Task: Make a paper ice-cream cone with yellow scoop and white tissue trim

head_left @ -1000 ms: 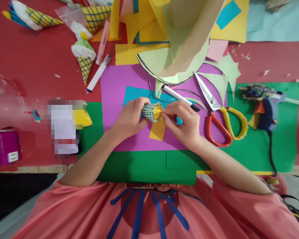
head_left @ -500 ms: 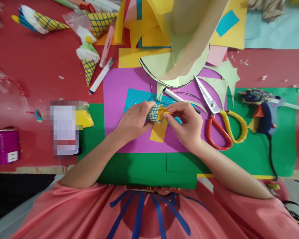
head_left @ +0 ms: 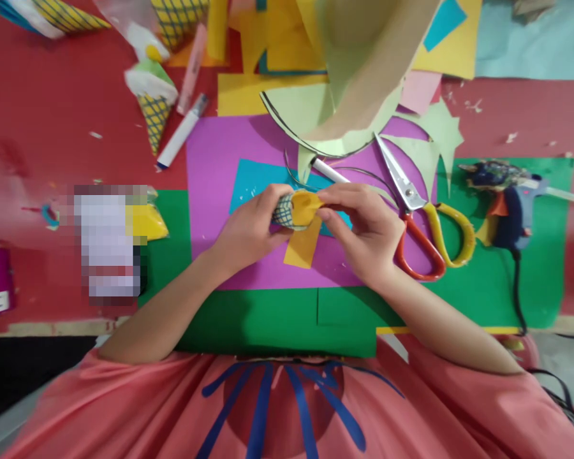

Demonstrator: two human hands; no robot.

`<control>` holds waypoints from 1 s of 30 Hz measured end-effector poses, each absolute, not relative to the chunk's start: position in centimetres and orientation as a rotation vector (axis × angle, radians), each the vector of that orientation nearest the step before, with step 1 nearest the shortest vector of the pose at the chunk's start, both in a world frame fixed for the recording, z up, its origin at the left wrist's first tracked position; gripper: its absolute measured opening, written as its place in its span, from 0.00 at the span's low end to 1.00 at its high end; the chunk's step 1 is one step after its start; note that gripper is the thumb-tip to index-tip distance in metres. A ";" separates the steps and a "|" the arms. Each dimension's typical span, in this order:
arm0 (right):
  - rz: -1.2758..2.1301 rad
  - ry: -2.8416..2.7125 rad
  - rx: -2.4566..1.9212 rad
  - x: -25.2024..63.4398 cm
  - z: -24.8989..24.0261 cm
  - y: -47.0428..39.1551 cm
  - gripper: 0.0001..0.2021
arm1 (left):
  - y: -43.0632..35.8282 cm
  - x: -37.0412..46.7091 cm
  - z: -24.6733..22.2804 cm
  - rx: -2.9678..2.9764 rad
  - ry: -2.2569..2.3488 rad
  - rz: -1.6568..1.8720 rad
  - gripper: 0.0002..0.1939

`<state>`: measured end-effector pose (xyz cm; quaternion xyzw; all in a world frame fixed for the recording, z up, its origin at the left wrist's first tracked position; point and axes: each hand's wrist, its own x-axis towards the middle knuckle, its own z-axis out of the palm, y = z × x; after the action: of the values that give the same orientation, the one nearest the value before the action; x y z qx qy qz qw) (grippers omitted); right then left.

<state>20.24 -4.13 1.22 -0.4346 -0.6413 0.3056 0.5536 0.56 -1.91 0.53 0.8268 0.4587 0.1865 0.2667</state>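
My left hand (head_left: 253, 223) is closed around a small paper cone (head_left: 283, 211) with a blue grid pattern, its open end turned to the right. Yellow-orange paper (head_left: 306, 209) fills the mouth of the cone. At its right edge my right hand (head_left: 363, 226) pinches that paper between thumb and forefinger. Beneath both hands lie a blue sheet (head_left: 249, 182), a yellow paper strip (head_left: 300, 250) and a purple sheet (head_left: 249, 271). A white marker (head_left: 330, 169) rests just behind my fingers. The inside of the cone is hidden.
Scissors (head_left: 414, 204) with red and yellow handles lie open beside my right hand. Farther right is a glue gun (head_left: 519, 210) on green card. A curved pale-green paper piece (head_left: 344, 131) stands behind. Finished-looking paper cones (head_left: 155, 118) and markers (head_left: 182, 132) are at back left.
The cone's mouth now faces the camera more, showing more of the yellow-orange paper. My right hand still pinches it. The whole view has shifted slightly.
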 end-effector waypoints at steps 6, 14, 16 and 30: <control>0.700 -1.528 -1.061 20.1 0.5 -4.2 0.06 | -2.2 1.1 0.9 2.160 1.194 0.532 0.20; 0.677 -1.449 -0.916 19.8 0.4 -4.4 0.13 | -1.9 1.4 1.5 2.158 1.161 0.604 0.24; 0.667 -1.448 -0.928 19.9 0.6 -4.4 0.14 | -2.0 1.4 1.3 2.165 1.145 0.618 0.25; 0.654 -1.605 -0.966 20.2 1.2 -4.5 0.12 | -2.2 1.1 -0.2 2.254 1.194 0.698 0.28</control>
<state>20.19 -4.45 1.18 -0.4075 -0.6771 0.2761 0.5471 1.06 -2.20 -0.20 0.8262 0.4375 0.2558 0.2462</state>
